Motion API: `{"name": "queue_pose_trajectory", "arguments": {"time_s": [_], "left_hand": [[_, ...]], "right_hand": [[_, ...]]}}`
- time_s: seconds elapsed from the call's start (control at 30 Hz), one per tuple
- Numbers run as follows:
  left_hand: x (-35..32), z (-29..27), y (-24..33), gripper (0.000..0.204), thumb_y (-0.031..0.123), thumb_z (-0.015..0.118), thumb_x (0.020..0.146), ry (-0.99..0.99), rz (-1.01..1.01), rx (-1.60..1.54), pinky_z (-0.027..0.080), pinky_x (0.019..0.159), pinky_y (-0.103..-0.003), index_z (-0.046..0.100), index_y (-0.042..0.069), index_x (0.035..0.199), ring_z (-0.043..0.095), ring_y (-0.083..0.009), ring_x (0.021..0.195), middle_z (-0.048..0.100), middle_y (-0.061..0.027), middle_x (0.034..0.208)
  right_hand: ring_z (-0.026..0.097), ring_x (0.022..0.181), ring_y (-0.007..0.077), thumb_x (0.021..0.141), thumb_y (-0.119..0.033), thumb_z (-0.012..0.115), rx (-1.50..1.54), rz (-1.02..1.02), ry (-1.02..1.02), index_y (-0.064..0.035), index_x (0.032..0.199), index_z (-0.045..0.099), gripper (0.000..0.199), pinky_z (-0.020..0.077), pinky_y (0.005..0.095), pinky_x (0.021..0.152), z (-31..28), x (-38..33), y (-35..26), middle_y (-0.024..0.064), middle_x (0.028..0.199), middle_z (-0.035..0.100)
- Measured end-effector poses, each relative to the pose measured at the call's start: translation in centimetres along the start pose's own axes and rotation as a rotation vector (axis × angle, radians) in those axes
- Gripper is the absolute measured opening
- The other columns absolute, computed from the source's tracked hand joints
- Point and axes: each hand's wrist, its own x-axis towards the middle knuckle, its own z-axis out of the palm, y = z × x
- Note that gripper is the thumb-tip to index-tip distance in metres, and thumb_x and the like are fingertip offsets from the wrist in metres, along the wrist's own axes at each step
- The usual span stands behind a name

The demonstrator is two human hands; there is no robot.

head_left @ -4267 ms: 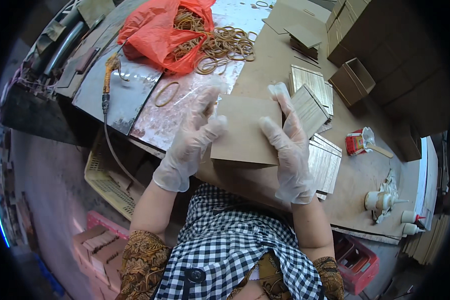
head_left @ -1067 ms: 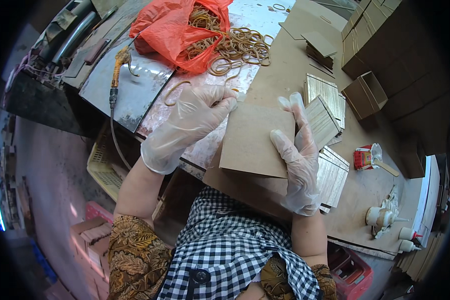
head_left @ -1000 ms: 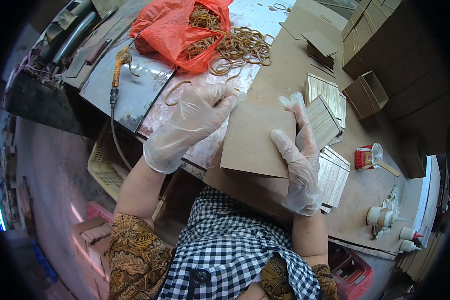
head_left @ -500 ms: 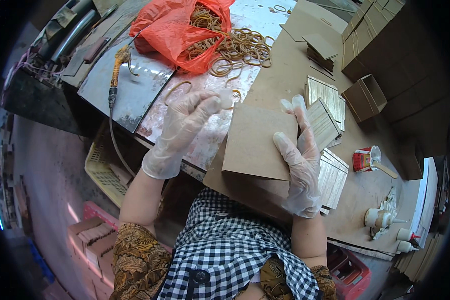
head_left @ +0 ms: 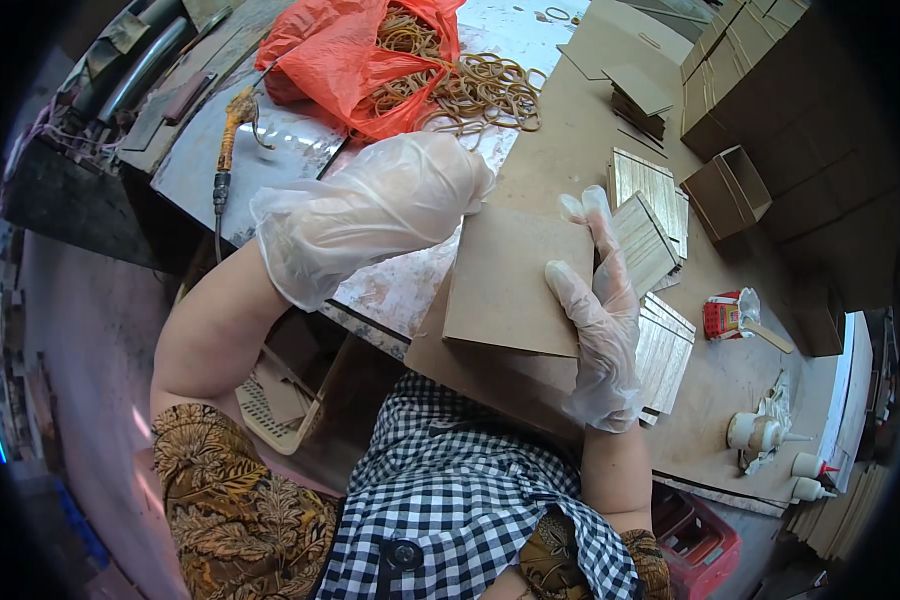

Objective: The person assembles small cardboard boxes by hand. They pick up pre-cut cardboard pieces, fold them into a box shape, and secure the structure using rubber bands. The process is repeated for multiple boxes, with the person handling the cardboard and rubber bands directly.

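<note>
Right hand [head_left: 602, 315] holds brown box [head_left: 515, 285] by its side, near edge of table [head_left: 715, 425]; left hand [head_left: 385, 200] by far corner, fingertips hidden, can't tell if holding; box looks light, stiff, best held by sides

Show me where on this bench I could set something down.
Brown board looks bare between the rubber bands and the slatted panels, and again between the lower panel and the squeeze bottles. It is crowded around the red bag, and at the front where the right hand holds the brown box.
</note>
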Motion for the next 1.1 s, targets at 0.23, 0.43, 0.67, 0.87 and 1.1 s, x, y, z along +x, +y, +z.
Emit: {"name": "queue_pose_trajectory", "arguments": {"time_s": [0.23,0.43,0.67,0.87,1.1], "left_hand": [[-0.8,2.3,-1.5,0.009,0.007,0.060,0.094,0.115,-0.191,-0.444,0.051,0.070,-0.032,0.065,0.000,0.091,0.065,-0.0193,0.074,0.067,-0.0104,0.081],[-2.5,4.5,-2.4,0.018,0.016,0.059,0.099,0.127,-0.358,-0.902,0.048,0.073,-0.026,0.066,-0.001,0.095,0.058,-0.0099,0.077,0.064,-0.0010,0.083],[-1.9,1.6,1.5,0.021,0.019,0.066,0.095,0.143,-0.312,-0.773,0.047,0.070,-0.026,0.070,-0.001,0.100,0.058,-0.0096,0.075,0.066,-0.0009,0.083],[-1.0,3.5,1.0,0.019,0.017,0.072,0.091,0.341,-0.183,-0.412,0.048,0.058,-0.028,0.072,-0.001,0.086,0.058,-0.0105,0.061,0.066,-0.0045,0.070],[-0.8,5.5,-0.1,0.028,0.026,0.065,0.096,0.262,-0.560,-0.904,0.050,0.056,-0.025,0.069,0.002,0.081,0.062,-0.0091,0.060,0.067,-0.0027,0.069]], "right_hand": [[0.030,0.144,0.0224,0.089,-0.004,0.069,0.019,-0.013,-0.009,-0.0049,0.144,0.044,0.060,0.0309,0.0358,0.116,-0.3,0.1,0.2,0.0124,0.157,0.030],[0.026,0.147,0.0236,0.089,-0.006,0.070,-0.018,-0.013,-0.026,-0.0053,0.144,0.045,0.060,0.0250,0.0366,0.119,-0.8,0.4,0.9,0.0132,0.159,0.028],[0.026,0.147,0.0237,0.089,-0.005,0.070,0.006,-0.005,-0.016,-0.0056,0.144,0.046,0.060,0.0267,0.0361,0.118,-0.6,0.3,0.4,0.0136,0.159,0.027],[0.031,0.144,0.0227,0.090,-0.004,0.069,-0.027,-0.021,-0.007,-0.0061,0.144,0.046,0.059,0.0311,0.0353,0.116,-0.5,0.2,0.5,0.0126,0.157,0.031],[0.030,0.145,0.0233,0.089,-0.004,0.069,-0.006,-0.033,0.003,-0.0066,0.144,0.045,0.061,0.0284,0.0363,0.118,-0.3,0.0,0.6,0.0102,0.155,0.036]]}}
